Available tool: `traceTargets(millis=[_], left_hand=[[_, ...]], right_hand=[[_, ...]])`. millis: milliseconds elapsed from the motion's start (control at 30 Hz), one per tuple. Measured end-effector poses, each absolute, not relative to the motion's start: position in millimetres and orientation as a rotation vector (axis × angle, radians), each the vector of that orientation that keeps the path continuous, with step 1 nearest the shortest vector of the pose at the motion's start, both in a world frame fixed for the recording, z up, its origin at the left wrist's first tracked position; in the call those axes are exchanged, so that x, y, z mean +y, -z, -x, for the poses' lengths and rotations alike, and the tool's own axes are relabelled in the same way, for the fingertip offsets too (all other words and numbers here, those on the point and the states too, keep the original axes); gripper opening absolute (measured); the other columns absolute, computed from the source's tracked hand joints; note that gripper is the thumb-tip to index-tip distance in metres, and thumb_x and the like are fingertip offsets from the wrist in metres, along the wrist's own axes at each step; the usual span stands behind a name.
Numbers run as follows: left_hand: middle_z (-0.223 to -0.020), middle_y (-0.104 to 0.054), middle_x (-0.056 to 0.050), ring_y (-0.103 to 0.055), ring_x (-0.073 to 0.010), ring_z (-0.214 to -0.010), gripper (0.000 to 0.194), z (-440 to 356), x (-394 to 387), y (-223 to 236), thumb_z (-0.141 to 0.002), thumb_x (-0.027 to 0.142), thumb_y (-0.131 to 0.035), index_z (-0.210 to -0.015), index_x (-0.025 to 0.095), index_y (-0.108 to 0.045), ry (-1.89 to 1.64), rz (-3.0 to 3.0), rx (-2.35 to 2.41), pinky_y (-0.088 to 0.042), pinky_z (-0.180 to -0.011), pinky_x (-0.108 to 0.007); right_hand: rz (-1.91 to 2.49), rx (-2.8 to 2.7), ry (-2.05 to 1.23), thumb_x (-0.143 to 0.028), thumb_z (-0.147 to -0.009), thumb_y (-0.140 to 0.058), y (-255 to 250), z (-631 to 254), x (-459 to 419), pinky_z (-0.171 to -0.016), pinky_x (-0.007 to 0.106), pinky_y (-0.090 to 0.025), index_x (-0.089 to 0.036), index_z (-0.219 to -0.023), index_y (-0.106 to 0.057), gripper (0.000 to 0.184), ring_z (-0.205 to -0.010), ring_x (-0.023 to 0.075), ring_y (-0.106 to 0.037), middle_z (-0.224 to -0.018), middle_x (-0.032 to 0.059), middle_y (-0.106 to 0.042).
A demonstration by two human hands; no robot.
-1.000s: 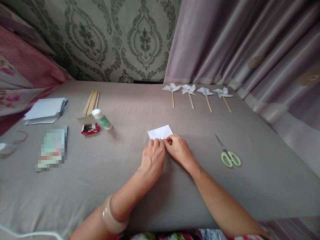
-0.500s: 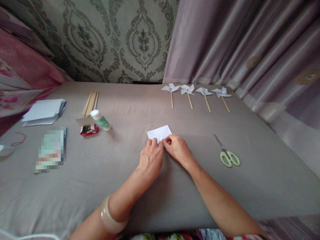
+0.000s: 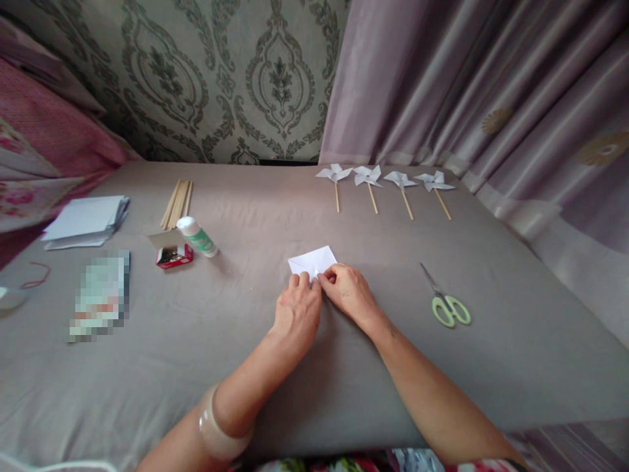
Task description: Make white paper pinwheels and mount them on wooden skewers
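Note:
A small white sheet of paper [image 3: 314,258] with crease lines lies at the middle of the cloth-covered table. My left hand [image 3: 299,308] has its fingers curled down on the paper's near edge. From the right, my right hand [image 3: 350,288] pinches the same near edge between thumb and forefinger, its fingertips close to the left ones. A flap seems to be lifted there, but my fingers hide most of that side. To the right lie scissors [image 3: 448,309] with light green handles, apart from both hands.
White paper pinwheels [image 3: 367,176] on sticks lie in a row at the back right. On the left are wooden sticks [image 3: 177,204], a glue stick [image 3: 197,236], an opened red box [image 3: 175,255], a stack of white paper [image 3: 84,220] and a blurred packet [image 3: 102,295].

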State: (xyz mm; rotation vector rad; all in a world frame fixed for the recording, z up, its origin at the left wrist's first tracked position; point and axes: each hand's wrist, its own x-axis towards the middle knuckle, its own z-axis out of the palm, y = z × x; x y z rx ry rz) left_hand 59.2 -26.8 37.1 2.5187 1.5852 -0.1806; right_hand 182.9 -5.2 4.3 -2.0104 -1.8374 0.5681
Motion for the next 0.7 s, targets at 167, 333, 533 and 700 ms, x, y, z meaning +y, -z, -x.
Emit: traceTargets(millis=[167,333,533,700], left_hand=[[-0.106,-0.056,-0.013,-0.052,-0.0246,-0.102,0.032,-60,-28,-36,-0.084,0.004,-0.039,-0.110,0.011,-0.056,0.194,-2.548,1.583,-0.049,-0.084,-0.033],[-0.105,-0.055,-0.014,-0.051,-0.0237,-0.100,0.031,-60,-29,-34,-0.083,0.004,-0.041,-0.109,0.011,-0.056,0.184,-2.581,1.588,-0.049,-0.083,-0.033],[-0.104,-0.054,-0.014,-0.050,-0.0241,-0.100,0.028,-62,-30,-37,-0.083,0.005,-0.040,-0.105,0.011,-0.057,0.226,-2.585,1.592,-0.048,-0.083,-0.033],[-0.104,-0.054,-0.014,-0.049,-0.0247,-0.100,0.029,-64,-31,-37,-0.085,0.006,-0.038,-0.106,0.010,-0.056,0.257,-2.604,1.617,-0.046,-0.083,-0.033]], right_hand=[[1.837,-1.644,-0.623,-0.034,-0.083,-0.053,-4,-201,-1,-0.065,0.024,-0.044,-0.016,-0.077,-0.070,0.026,-0.071,0.0171,-0.066,-0.078,0.0080,-0.073],[1.858,-1.523,-0.514,-0.032,-0.082,-0.051,-9,-220,2,-0.063,0.025,-0.044,-0.015,-0.079,-0.070,0.026,-0.067,0.0170,-0.065,-0.076,0.0086,-0.073],[1.902,-1.725,-0.444,-0.020,-0.080,-0.052,-6,-218,0,-0.071,0.026,-0.044,-0.017,-0.084,-0.069,0.018,-0.075,0.0161,-0.063,-0.083,0.0067,-0.071],[1.866,-1.790,-0.410,-0.015,-0.081,-0.049,-8,-217,0,-0.076,0.027,-0.044,-0.017,-0.091,-0.067,0.021,-0.081,0.0166,-0.061,-0.091,0.0069,-0.069]])
